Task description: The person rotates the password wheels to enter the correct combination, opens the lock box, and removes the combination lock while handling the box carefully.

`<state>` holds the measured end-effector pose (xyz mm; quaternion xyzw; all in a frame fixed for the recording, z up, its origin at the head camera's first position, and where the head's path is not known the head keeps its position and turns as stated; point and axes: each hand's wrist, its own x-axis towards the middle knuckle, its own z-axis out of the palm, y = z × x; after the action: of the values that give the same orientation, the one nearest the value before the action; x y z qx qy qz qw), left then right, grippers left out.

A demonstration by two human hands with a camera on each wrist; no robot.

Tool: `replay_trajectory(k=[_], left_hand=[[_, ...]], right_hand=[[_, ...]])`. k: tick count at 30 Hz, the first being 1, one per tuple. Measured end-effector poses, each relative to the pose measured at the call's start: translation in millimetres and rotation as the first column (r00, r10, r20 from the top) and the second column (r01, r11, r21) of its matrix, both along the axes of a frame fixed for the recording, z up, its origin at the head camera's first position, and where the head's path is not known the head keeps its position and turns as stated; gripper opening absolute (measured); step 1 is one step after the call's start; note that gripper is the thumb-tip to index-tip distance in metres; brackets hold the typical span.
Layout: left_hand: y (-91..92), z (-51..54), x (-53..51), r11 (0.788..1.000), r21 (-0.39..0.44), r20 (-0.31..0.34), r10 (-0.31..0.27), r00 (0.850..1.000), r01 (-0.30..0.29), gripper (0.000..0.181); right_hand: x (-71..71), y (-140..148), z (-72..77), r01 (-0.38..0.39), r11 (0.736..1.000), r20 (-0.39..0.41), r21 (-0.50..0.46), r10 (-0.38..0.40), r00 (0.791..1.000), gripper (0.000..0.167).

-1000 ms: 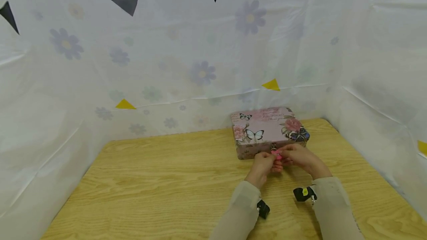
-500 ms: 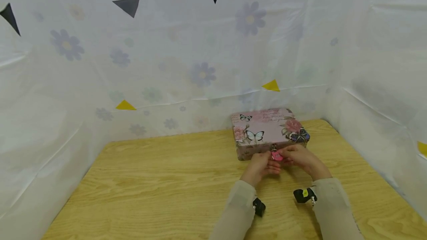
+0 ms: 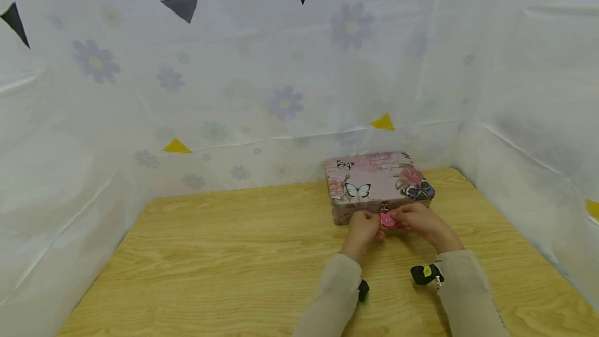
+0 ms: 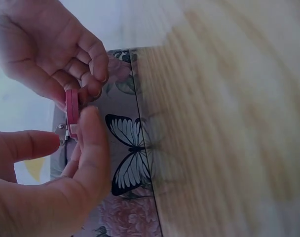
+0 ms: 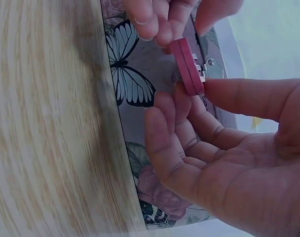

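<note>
A pink padlock [image 3: 388, 219] with small pale dials along one side [image 5: 187, 66] hangs at the metal clasp [image 3: 384, 206] on the front of a pink tin box [image 3: 369, 176] printed with butterflies and roses. My right hand [image 3: 423, 221] pinches the padlock between thumb and fingers. From the other side my left hand [image 3: 362, 229] reaches to it. In the left wrist view, the left index finger [image 4: 93, 143] lies against or very near the padlock's edge, while the thumb [image 4: 34, 144] stands apart from it. Fingers partly hide the shackle.
The box stands at the back right of a wood-grain table [image 3: 224, 259], close to the flowered white curtain [image 3: 262, 66]. White sheeting [image 3: 538, 92] also hangs along the right side. A black wrist camera [image 3: 426, 274] is strapped below the right hand.
My left hand has shifted slightly left and its fingers have loosened from the padlock, leaving more of its pink face showing. The right hand and the box have stayed in place.
</note>
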<state>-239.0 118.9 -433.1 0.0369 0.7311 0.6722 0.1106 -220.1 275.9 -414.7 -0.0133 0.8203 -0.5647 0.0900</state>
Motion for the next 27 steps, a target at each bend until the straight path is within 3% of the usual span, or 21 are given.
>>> replay_trajectory(k=[3,8,11,15,17,21,24,27], left_hand=[[0.0,3.3,2.0,0.983,-0.179,-0.135,0.015,0.991,-0.039,0.008],[2.8,6.7,7.5,0.908,-0.405,-0.320,-0.034,0.947,-0.105,0.021],[6.5,8.9,12.0,0.828,-0.539,-0.395,-0.088,0.915,-0.154,0.030],[11.7,10.2,16.2,0.711,-0.673,-0.426,-0.146,0.893,-0.204,0.043],[13.7,9.9,17.5,0.669,-0.706,-0.433,-0.149,0.889,-0.231,0.046],[16.0,8.1,18.7,0.606,-0.728,-0.484,-0.122,0.867,-0.321,0.045],[17.7,6.7,18.2,0.526,-0.750,-0.531,-0.118,0.839,-0.400,0.045],[18.4,5.6,16.9,0.451,-0.769,-0.555,-0.122,0.823,-0.452,0.045]], right_hand=[[-0.4,0,-0.5,-0.012,1.000,-0.004,-0.023,0.012,1.000,0.035],[-0.3,0,-0.6,-0.019,0.999,-0.001,-0.032,0.019,1.000,0.035],[-0.1,-1,-0.2,-0.007,1.000,0.007,-0.028,0.008,1.000,0.034],[-0.4,-2,-1.1,-0.001,0.999,0.013,-0.039,0.002,1.000,0.035],[-0.2,-3,-1.4,-0.005,0.999,0.012,-0.044,0.005,1.000,0.035],[-0.3,-6,-1.9,-0.012,0.998,0.009,-0.068,0.012,1.000,0.034],[-1.0,-7,-2.4,-0.026,0.997,0.005,-0.077,0.026,1.000,0.034],[-1.4,-9,-2.4,-0.029,0.995,0.006,-0.090,0.030,1.000,0.034]])
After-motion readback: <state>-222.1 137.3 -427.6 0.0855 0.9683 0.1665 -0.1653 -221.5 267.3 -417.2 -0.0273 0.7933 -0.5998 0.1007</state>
